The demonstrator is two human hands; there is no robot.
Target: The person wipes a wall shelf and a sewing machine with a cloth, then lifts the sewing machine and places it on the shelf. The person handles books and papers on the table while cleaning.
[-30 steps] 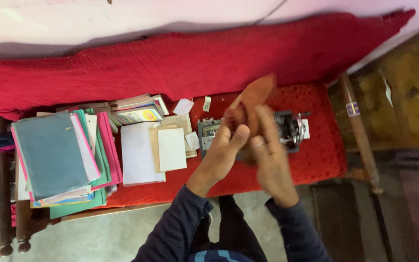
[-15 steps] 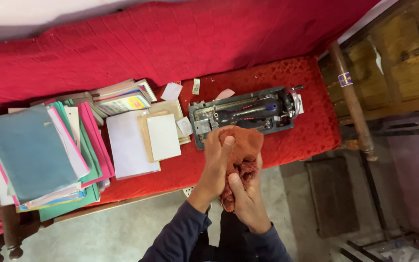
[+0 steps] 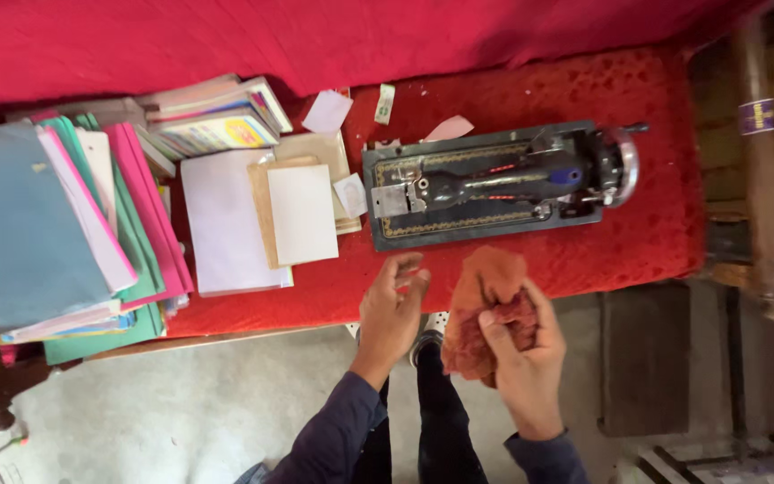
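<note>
My right hand [image 3: 523, 345] is gripping a crumpled rust-red cloth [image 3: 487, 305], lower centre of the frame, fingers clenched round its lower bunch while the upper fold is sticking up free; my left hand [image 3: 391, 309] is hovering just left of the cloth, empty, fingers loosely curled and not touching it; both dark blue sleeves [image 3: 333, 439] are running off the bottom edge.

Cloth is hanging over the front edge of the surface [image 3: 656, 224], which is wearing a red patterned cover; above my hands a black sewing machine head [image 3: 494, 184] is lying on its side on that cover, centre-right of the frame, hand wheel at its right end; cloth is near the machine's base but apart from it.

Left of the machine a white sheet [image 3: 302, 213] is lying on tan envelopes and a bigger white paper [image 3: 221, 224]; small paper scraps [image 3: 328, 112] are lying above them; far left a stack of coloured folders [image 3: 55, 233], teal, pink and green, is overhanging the surface's edge; books [image 3: 221, 121] are sitting behind it, upper left.

Red quilted fabric [image 3: 360, 36] is filling the top of the frame; a wooden post [image 3: 759, 161] is standing at the right edge; grey concrete floor [image 3: 163, 403] is showing at lower left.
</note>
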